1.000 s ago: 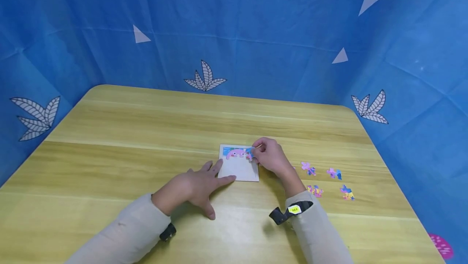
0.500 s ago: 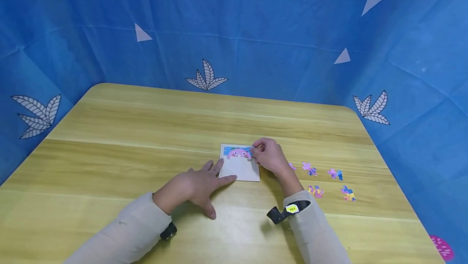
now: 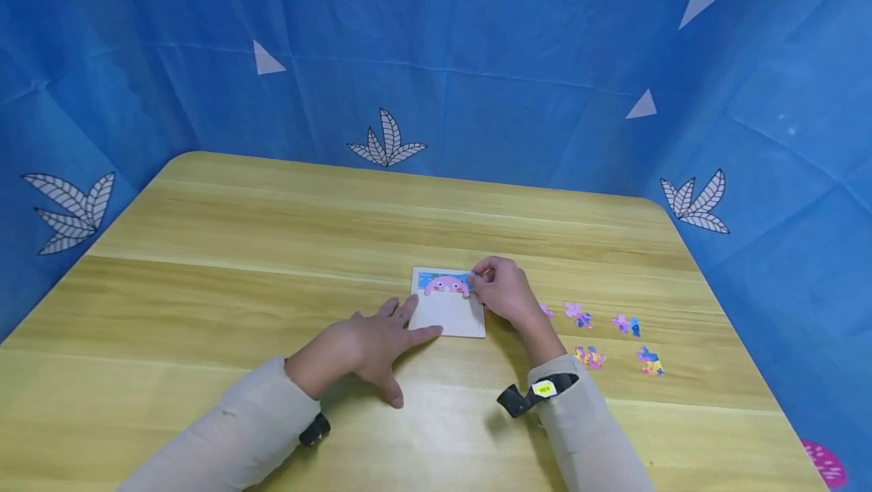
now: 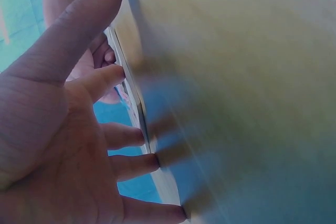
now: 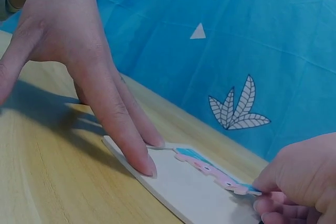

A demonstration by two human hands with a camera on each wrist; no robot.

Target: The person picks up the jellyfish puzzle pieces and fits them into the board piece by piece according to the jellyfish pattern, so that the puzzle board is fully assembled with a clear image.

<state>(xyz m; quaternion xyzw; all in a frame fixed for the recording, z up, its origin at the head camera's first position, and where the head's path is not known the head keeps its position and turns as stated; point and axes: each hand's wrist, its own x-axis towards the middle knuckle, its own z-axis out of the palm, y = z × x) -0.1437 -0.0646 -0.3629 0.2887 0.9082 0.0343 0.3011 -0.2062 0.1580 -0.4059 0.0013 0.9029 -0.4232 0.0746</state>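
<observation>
I see the left hand (image 3: 368, 344) spread, touching the board (image 3: 446, 318); the right hand (image 3: 504, 291) pinches a puzzle piece (image 5: 244, 189) above it; loose pieces (image 3: 652, 363) right of those fingers; only the right wrist view shows the pinched edge.

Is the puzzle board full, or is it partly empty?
Partly empty: puzzle pieces cover only the far strip of the board; its nearer part shows bare white.

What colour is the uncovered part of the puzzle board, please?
The puzzle board is off-white there, clearest in right-wrist view.
</observation>
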